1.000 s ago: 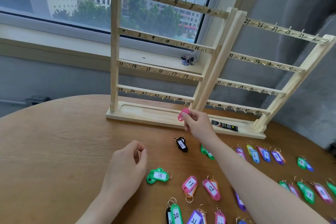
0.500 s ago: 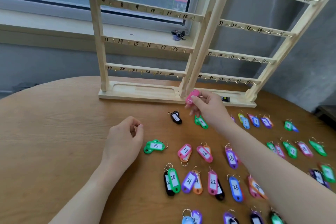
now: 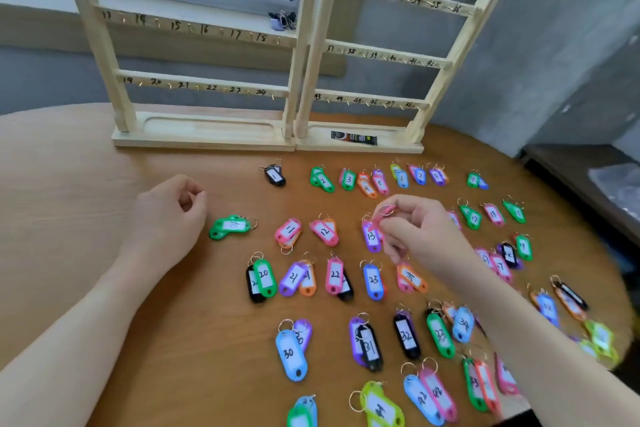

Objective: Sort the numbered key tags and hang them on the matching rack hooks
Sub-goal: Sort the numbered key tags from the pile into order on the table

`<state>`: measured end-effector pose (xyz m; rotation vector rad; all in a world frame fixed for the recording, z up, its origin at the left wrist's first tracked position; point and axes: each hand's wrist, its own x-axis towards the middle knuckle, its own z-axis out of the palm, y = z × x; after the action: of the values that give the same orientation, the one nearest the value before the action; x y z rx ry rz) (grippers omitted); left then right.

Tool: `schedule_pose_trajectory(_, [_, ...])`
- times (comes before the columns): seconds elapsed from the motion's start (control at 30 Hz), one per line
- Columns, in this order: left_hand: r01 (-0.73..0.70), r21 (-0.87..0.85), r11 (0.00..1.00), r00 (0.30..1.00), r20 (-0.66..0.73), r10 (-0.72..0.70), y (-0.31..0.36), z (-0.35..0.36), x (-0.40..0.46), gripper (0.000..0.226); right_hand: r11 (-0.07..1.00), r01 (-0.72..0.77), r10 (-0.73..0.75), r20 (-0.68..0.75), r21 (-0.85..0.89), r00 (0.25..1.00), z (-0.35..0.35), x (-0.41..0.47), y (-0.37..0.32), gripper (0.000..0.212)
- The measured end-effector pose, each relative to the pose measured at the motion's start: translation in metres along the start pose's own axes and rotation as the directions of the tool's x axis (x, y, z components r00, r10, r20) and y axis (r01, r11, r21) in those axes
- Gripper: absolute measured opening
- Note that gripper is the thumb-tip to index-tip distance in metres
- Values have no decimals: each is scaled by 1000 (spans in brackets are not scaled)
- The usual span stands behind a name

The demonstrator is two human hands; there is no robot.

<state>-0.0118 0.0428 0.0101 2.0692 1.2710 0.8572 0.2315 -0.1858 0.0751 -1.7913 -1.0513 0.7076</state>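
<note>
Your table is wood with visible grain, smooth, with a soft sheen. The racks are pale unfinished-looking wood, matt, with numbers hand-inked on the rails and small brass-coloured metal hooks. The tags you sort are glossy coloured plastic with white paper inserts and thin shiny metal rings. The pink tag your right hand pinches is the same plastic. The wall looks rough, matt grey.
</note>
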Motion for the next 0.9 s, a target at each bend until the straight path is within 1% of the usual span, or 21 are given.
schedule_pose_trajectory(0.07, [-1, 3, 1000, 1000, -2, 1, 0, 2, 0, 5, 1000, 11, -11, -9, -20, 1000, -10, -18, 8, 16])
schedule_pose_trajectory(0.13, [6, 8, 1000, 1000, 5, -6, 1, 4, -1, 5, 998, 22, -23, -16, -67, 1000, -18, -33, 16, 17])
schedule_pose_trajectory(0.2, [1, 24, 1000, 1000, 11, -1, 1, 5, -3, 5, 994, 25, -24, 7, -111, 1000, -26, -48, 25, 18])
schedule_pose_trajectory(0.3, [-45, 43, 998, 999, 3, 44, 2, 6, -7, 4, 991, -4, 12, 58, -135, 998, -35, -66, 33, 12])
schedule_pose_trajectory(0.4, [-66, 49, 997, 998, -10, 67, 1, 7, -9, 4, 991, -20, 27, 55, -129, 998, -41, -77, 38, 6])
schedule_pose_trajectory(0.53, [-107, 75, 991, 994, -4, 107, 0, 9, -13, 6, 991, 4, 2, 47, -134, 999, -50, -88, 40, 11])
schedule_pose_trajectory(0.63, [-174, 99, 980, 985, 16, 173, 3, 11, -22, 10, 986, 19, -10, 56, -166, 998, -54, -93, 40, 17])
schedule_pose_trajectory(0.77, [-298, 118, 947, 954, 1, 300, 19, 10, -37, 17, 989, -1, 10, 55, -145, 998, -61, -99, 42, 30])
schedule_pose_trajectory(0.83, [-342, 112, 933, 938, -12, 345, 35, 12, -50, 14, 989, -1, 12, 69, -149, 998, -66, -103, 42, 30])
schedule_pose_trajectory(0.9, [-407, 105, 907, 912, -14, 411, 53, 14, -64, 21, 988, 12, 2, 87, -155, 996, -71, -109, 41, 26])
